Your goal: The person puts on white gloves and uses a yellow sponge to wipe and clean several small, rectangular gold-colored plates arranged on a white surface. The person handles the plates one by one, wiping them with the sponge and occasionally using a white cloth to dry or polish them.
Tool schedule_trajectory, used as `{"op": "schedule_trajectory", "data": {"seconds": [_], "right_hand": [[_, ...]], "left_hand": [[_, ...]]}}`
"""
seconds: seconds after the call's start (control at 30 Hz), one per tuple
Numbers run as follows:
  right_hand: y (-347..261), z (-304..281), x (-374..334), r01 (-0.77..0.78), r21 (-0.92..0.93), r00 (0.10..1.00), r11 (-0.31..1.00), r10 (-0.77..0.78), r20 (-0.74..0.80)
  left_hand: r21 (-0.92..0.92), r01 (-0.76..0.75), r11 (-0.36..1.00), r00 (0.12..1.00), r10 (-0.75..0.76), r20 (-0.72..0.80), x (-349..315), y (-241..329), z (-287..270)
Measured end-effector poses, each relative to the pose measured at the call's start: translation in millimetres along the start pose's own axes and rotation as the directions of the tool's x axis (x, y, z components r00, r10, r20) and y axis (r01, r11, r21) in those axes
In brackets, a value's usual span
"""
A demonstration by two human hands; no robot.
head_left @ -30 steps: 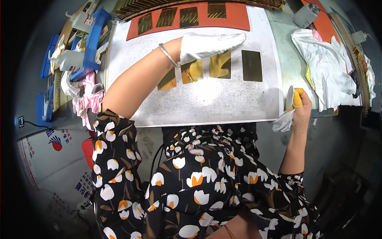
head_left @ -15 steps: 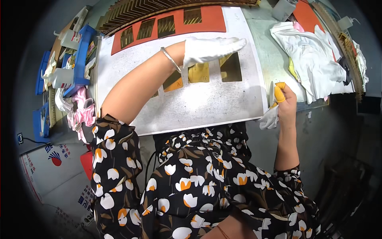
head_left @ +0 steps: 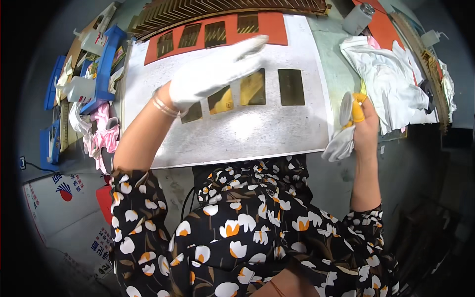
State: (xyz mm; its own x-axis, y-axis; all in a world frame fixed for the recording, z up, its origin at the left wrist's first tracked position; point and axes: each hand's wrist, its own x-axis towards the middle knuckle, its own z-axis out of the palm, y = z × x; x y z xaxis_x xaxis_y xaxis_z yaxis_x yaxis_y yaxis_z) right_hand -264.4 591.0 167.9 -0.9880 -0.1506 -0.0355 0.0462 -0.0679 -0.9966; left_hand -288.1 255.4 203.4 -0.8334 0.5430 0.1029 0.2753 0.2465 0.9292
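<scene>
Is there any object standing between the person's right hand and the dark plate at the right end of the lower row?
Only the white cloth held in the right hand itself, on the side facing the dark plate. Past it, nothing visible stands in the way; the gloved left hand is off to the left.

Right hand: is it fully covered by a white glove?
No, the right hand shows bare skin, with yellow covers on its fingertips.

Sheet [head_left: 277, 133]: on table [head_left: 335, 67], centre.
Near plates [head_left: 291, 87], four: in a row on sheet.
Mat [head_left: 278, 32]: sheet's far end, bearing four far plates [head_left: 215, 34].
Rack [head_left: 222, 12]: behind mat.
Left: bin [head_left: 105, 64], crumpled cloth [head_left: 102, 133] nearer.
Right: cloth heap [head_left: 388, 79], bottle [head_left: 358, 20] beyond.
</scene>
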Motion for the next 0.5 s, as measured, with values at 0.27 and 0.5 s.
{"op": "schedule_trajectory", "data": {"seconds": [0.27, 0.5], "right_hand": [[-66.6, 178.3, 81.1, 0.147, 0.171, 0.797, 0.974, -0.219, 0.562], [-72.0, 402.9, 128.2, -0.242, 0.348, 0.562, 0.906, -0.161, 0.811]], "left_hand": [[0.215, -0.019, 0.976, 0.353, 0.208, -0.912, -204.9, 54.4, -56.4], [0.294, 0.158, 0.943, -0.094, 0.311, -0.946, -286.6, -18.1, -142.8]]}}
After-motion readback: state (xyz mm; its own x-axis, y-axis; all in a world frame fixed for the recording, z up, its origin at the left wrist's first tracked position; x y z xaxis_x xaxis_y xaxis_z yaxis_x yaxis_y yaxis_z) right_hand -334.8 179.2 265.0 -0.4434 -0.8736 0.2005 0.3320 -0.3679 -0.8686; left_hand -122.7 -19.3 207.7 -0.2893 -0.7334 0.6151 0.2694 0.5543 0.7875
